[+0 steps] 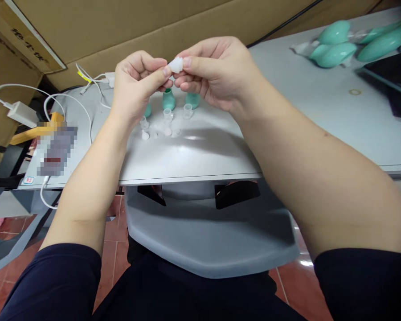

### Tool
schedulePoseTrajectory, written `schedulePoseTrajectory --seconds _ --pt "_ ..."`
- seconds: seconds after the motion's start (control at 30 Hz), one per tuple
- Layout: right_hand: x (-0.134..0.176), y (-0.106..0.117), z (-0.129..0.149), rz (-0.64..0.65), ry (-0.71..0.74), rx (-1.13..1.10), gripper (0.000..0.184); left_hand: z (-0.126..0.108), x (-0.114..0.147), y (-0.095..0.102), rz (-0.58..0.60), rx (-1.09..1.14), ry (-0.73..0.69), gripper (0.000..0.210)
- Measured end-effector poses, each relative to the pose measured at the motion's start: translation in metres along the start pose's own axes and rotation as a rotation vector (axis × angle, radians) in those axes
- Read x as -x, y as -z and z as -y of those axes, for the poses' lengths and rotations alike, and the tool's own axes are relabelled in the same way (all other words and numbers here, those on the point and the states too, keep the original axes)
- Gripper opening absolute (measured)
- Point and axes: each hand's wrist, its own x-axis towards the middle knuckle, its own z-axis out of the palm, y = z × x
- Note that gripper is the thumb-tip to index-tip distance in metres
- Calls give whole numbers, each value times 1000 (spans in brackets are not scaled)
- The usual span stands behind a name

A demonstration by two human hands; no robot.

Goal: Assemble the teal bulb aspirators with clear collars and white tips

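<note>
Above the table (210,156), toward its back edge, the left hand (137,84) and right hand (217,73) pinch a small white piece (176,65) from opposite ends. With so slight a grip, uneven pressure could make it slip and bounce among the clear cups (187,111) and white caps (145,134) nearer the front edge. A hand dropping low could tip the green bottles (169,100).
</note>
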Motion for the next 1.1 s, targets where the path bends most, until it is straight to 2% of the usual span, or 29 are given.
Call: schedulePoseTrajectory --seconds 0.13,0.23,0.33,0.47,0.57,0.63,0.8,0.87,0.97,1.03,1.1 --pt "-1 1 -2 -2 -67 26 8 0 -8 -1 -51 -5 -2 56" --pt "-3 0 -3 -57 -64 95 10 6 -12 -2 -98 -12 -6 56" --pt "-2 -5 1 -132 -54 107 15 19 -13 3 -143 -22 -5 57" --pt "0 -14 10 -219 -31 130 31 48 -18 23 -197 -48 -26 55" --pt "1 -18 11 -241 27 170 37 69 -30 40 -175 -74 -135 49" --pt "0 -18 9 -241 62 203 40 76 -38 45 -176 -51 -267 60" --pt "0 -8 14 -250 204 401 38 68 -41 42 -226 -202 -248 25" --pt "4 0 27 -217 251 566 38 63 -38 41 -215 -269 -322 17" --pt "9 14 50 35 102 848 47 59 -31 40 -125 -371 -496 6" --pt "10 22 61 127 12 1041 53 54 -26 39 30 -524 -490 12" --pt "9 27 62 264 -125 1258 47 48 -20 37 230 -686 -410 13"
